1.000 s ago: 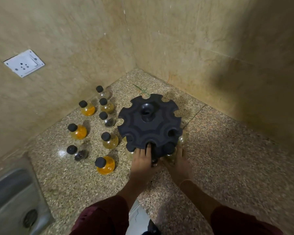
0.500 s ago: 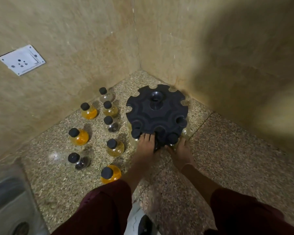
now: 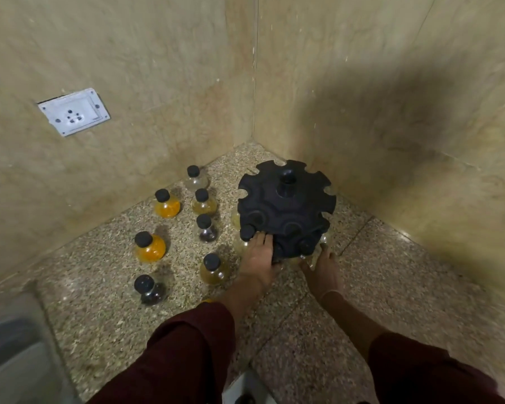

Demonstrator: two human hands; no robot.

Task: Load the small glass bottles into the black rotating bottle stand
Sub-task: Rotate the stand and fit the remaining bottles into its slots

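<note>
The black rotating bottle stand (image 3: 286,205) sits on the speckled stone counter, close to the corner of the two walls. A few small glass bottles hang in its near slots, one black cap (image 3: 247,231) showing at the left rim. My left hand (image 3: 258,255) rests its straight fingers on the stand's near lower edge. My right hand (image 3: 322,266) touches the stand's lower right side, fingertips partly hidden under it. Several loose black-capped bottles stand to the left, some orange (image 3: 149,246), some pale yellow (image 3: 214,268), some with dark contents (image 3: 149,290).
Beige stone walls meet right behind the stand. A white wall socket (image 3: 73,112) is on the left wall. A steel sink (image 3: 12,360) lies at the lower left. My maroon sleeves fill the bottom of the view.
The stand has slid away from me toward the wall corner, with both hands staying on its near edge. The loose bottles have kept their places.
</note>
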